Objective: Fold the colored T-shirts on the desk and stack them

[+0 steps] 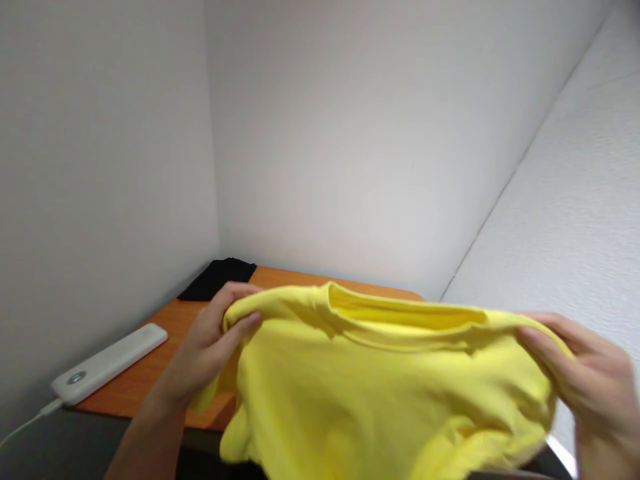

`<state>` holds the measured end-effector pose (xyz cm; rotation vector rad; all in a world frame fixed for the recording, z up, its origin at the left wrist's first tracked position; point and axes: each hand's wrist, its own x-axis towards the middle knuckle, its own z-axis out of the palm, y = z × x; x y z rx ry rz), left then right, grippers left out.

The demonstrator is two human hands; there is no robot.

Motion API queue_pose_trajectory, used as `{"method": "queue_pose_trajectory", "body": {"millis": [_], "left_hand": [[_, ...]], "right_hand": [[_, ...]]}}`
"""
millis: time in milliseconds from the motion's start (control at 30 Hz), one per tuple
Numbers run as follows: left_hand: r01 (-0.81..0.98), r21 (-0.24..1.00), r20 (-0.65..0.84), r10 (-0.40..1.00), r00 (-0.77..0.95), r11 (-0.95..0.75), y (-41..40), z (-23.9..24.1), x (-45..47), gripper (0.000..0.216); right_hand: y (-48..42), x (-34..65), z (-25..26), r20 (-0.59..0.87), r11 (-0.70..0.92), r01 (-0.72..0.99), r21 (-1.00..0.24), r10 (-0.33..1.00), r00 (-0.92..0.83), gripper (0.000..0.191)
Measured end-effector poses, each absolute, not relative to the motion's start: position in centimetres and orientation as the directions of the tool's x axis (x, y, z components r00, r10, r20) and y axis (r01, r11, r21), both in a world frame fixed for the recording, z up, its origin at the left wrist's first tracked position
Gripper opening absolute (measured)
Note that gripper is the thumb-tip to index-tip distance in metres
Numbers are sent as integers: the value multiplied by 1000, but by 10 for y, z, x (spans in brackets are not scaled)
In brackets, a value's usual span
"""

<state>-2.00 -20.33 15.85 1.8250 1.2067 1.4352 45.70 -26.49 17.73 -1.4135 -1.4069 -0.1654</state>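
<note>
A yellow T-shirt (380,393) hangs stretched between my two hands, its round neckline facing up in the middle. At the shirt's left shoulder, my left hand (215,333) pinches the cloth, thumb in front and fingers behind. My right hand (585,367) grips the other shoulder the same way, slightly blurred. Below the shoulders the fabric falls in loose folds, and its lower part runs out of the picture at the bottom.
An orange-brown wooden table (175,320) stands in the corner behind the shirt. Folded black cloth (219,279) lies at its back left. A white power bank (110,363) with a white cable (30,425) rests along the left edge. Pale walls (320,133) enclose the table.
</note>
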Motion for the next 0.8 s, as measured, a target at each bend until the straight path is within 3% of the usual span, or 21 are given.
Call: {"method": "queue_pose_trajectory", "body": {"millis": [67,133,200,267,333,433,600,800], "left_hand": [[539,620,640,765,71,-569,-142,175,-16,37],[692,440,723,683,105,-572,-82,177,-6,41],[822,301,706,693,149,-483,-37,160,8,46],[865,203,615,747,252,-459,-18,125,22,43],[852,174,472,801,368,-494,-19,79,34,41],[869,178,205,882,425,-461,-34,11,48,50],[936,127,27,944,328,-329,-31,-41,51,69],[946,97,-1,950,311,-310,14,-36,31,67]], "right_hand": [[-195,442,199,683,288,803,-521,705,190,40],[-127,423,203,688,198,902,-384,712,137,48],[-75,402,184,646,117,968,-224,761,58,48],[-47,382,145,486,27,993,-114,873,32,50],[-40,363,95,182,-75,994,-77,979,88,46],[-44,340,24,-2,-182,980,-84,983,183,54],[-35,339,-37,-87,-296,953,-71,953,290,76],[0,361,-47,-66,-175,980,-96,983,169,76]]}}
